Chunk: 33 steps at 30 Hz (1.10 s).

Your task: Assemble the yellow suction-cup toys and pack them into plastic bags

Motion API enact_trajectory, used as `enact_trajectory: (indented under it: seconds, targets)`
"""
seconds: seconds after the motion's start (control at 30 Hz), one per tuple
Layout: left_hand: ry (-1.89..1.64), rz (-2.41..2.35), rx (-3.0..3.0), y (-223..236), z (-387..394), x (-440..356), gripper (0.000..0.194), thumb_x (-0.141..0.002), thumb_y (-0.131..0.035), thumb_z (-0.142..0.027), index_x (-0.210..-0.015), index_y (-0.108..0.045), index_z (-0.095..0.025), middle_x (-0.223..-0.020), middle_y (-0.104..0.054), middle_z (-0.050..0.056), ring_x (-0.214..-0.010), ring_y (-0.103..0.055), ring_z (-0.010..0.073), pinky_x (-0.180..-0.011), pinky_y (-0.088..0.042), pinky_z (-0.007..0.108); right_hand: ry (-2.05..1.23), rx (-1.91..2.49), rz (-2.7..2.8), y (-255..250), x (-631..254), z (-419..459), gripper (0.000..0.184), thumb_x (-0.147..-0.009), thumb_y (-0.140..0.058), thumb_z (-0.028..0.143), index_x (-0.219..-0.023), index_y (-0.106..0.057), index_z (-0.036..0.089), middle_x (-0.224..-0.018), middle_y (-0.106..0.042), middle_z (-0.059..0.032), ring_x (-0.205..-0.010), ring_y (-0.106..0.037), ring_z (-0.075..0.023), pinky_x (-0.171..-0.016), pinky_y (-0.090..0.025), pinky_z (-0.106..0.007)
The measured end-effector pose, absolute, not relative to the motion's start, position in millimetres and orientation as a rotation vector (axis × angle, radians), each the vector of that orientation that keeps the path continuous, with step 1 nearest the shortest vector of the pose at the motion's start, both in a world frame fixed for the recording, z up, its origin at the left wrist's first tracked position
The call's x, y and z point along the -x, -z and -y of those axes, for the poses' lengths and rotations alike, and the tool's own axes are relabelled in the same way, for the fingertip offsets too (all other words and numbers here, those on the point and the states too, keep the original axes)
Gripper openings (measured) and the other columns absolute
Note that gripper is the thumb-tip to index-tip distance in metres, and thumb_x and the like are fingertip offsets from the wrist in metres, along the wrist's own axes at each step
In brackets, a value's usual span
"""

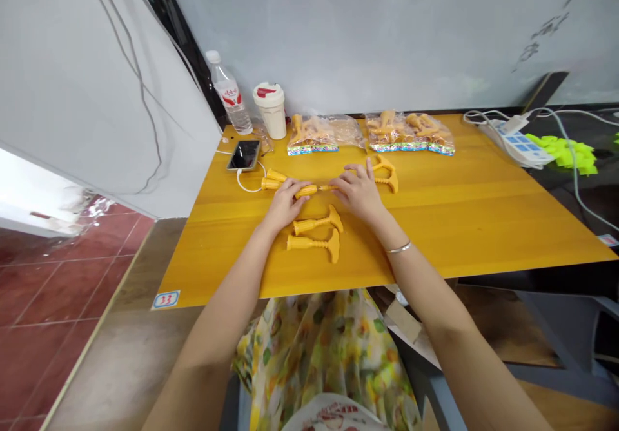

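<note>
Two bare hands work at the middle of a yellow wood-grain table (435, 224). At the far left edge stand a plastic water bottle (228, 93) and a white lidded cup (271, 110), with a smartphone (244, 155) lying just nearer, joined to a white charging cable (247, 182). To the right of the phone, two yellow plastic pegs (271, 179) stick out from under the left hand (285, 204), whose fingers (296, 189) curl closely around a ribbed yellow plastic shaft (305, 191). Two yellow T-handled pieces (314, 234) lie apart on the table, just nearer than the hands. The shaft's thin tip runs right to the right hand (356, 191), whose fingers (367, 176) are spread wide above it; it may be pinching that tip, though this view does not settle it. A silver bangle (399, 247) circles the right wrist. Just beyond those fingers lie more yellow T-shaped pieces (385, 173). Along the far edge sit two plastic bags of yellow parts (313, 135), and at the far right are a white power strip (520, 142) and bright green plastic pieces (563, 153).
</note>
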State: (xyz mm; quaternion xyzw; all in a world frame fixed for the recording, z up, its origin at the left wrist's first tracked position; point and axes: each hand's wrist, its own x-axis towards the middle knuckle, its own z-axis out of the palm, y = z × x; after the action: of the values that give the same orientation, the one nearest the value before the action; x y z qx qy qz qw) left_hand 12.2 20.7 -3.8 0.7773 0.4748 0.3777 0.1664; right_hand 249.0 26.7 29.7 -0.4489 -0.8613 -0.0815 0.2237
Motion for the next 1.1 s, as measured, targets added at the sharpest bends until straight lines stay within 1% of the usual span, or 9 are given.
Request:
enact_trajectory:
  seconds: [0.2, 0.3, 0.47, 0.63, 0.77, 0.83, 0.9, 1.0, 1.1]
  targets:
    - [-1.143, -1.229, -2.058, 1.3, -20.4, -15.9, 0.037, -0.085, -0.069, -0.038, -0.118, -0.071, -0.022, -0.102, -0.068, 0.007, -0.087, -0.061, 0.0187, -0.077, -0.050, 0.030, 0.124, 1.136, 2.364, -26.5, -242.0, -24.3, 0.026, -0.099, -0.049, 0.031, -0.113, -0.069, 0.024, -0.109, -0.070, -0.0094, -0.122, -0.048, -0.0325, -0.114, -0.023, -0.063]
    - [-1.181, -1.162, -1.871, 1.3, -22.1, -15.1, 0.041, -0.081, -0.071, -0.046, -0.112, -0.072, -0.019, -0.103, -0.071, 0.008, -0.078, -0.061, 0.0170, -0.071, -0.049, 0.030, 0.128, 1.008, 2.328, -26.4, -242.4, -27.7, 0.028, -0.101, -0.046, 0.033, -0.111, -0.068, 0.020, -0.108, -0.070, -0.0113, -0.117, -0.051, -0.0302, -0.110, -0.035, -0.053]
    - [-1.057, -1.061, -1.679, 0.2, -20.5, -13.2, 0.051, -0.081, -0.069, -0.057, -0.112, -0.069, -0.016, -0.076, -0.068, 0.002, -0.057, -0.054, 0.0124, -0.058, -0.046, 0.027, 0.028, 0.998, 2.244, -29.1, -244.6, -27.2, 0.035, -0.101, -0.046, 0.046, -0.107, -0.066, 0.019, -0.100, -0.071, -0.0131, -0.100, -0.062, -0.0278, -0.091, -0.047, -0.039]
    - [-1.257, -1.103, -1.919, -6.2, -15.9, -15.0, 0.045, -0.081, -0.070, -0.057, -0.105, -0.071, -0.019, -0.102, -0.072, 0.008, -0.093, -0.064, 0.0205, -0.088, -0.051, 0.035, -0.409, 1.262, 2.028, -29.4, -235.4, -15.4, 0.052, -0.096, -0.042, 0.066, -0.113, -0.058, 0.019, -0.064, -0.063, -0.0019, -0.061, -0.062, -0.0221, -0.066, -0.045, -0.031]
    - [-1.287, -1.166, -2.079, -9.4, -12.6, -15.8, 0.038, -0.086, -0.066, -0.052, -0.107, -0.072, -0.021, -0.101, -0.069, 0.008, -0.097, -0.063, 0.0210, -0.094, -0.049, 0.037, -0.983, 1.215, 1.773, -29.3, -224.8, -10.5, 0.062, -0.096, -0.025, 0.075, -0.114, -0.052, 0.022, -0.049, -0.050, 0.0066, -0.040, -0.049, -0.0154, -0.052, -0.042, -0.028]
    - [-1.277, -1.166, -2.056, -8.8, -12.9, -16.5, 0.038, -0.086, -0.067, -0.053, -0.107, -0.072, -0.021, -0.101, -0.069, 0.008, -0.098, -0.062, 0.0216, -0.095, -0.049, 0.038, -1.105, 1.162, 1.714, -28.3, -223.9, -11.6, 0.066, -0.095, -0.021, 0.076, -0.125, -0.046, 0.022, -0.053, -0.053, 0.0065, -0.037, -0.045, -0.0137, -0.047, -0.040, -0.027]
    - [-1.250, -1.137, -1.961, -7.8, -14.3, -16.9, 0.042, -0.083, -0.068, -0.055, -0.105, -0.072, -0.020, -0.103, -0.071, 0.008, -0.094, -0.063, 0.0214, -0.090, -0.051, 0.037, -0.990, 1.114, 1.734, -27.6, -227.2, -13.6, 0.068, -0.097, -0.020, 0.074, -0.137, -0.038, 0.022, -0.067, -0.062, 0.0016, -0.044, -0.052, -0.0148, -0.051, -0.046, -0.029]
    - [-1.176, -1.079, -1.726, -7.5, -15.7, -15.3, 0.048, -0.079, -0.071, -0.058, -0.106, -0.070, -0.018, -0.105, -0.071, 0.008, -0.073, -0.061, 0.0152, -0.067, -0.052, 0.029, -0.575, 0.999, 1.978, -29.3, -237.7, -16.8, 0.073, -0.095, -0.029, 0.075, -0.142, -0.040, 0.020, -0.105, -0.069, -0.0118, -0.086, -0.069, -0.0237, -0.079, -0.055, -0.039]
    - [-1.135, -1.032, -1.558, -9.2, -14.9, -11.8, 0.050, -0.077, -0.073, -0.056, -0.108, -0.069, -0.017, -0.091, -0.069, 0.004, -0.058, -0.053, 0.0093, -0.056, -0.046, 0.023, -0.236, 0.930, 2.245, -33.1, -247.5, -20.1, 0.078, -0.089, -0.039, 0.078, -0.138, -0.047, 0.018, -0.127, -0.060, -0.0186, -0.118, -0.059, -0.0322, -0.096, -0.051, -0.046]
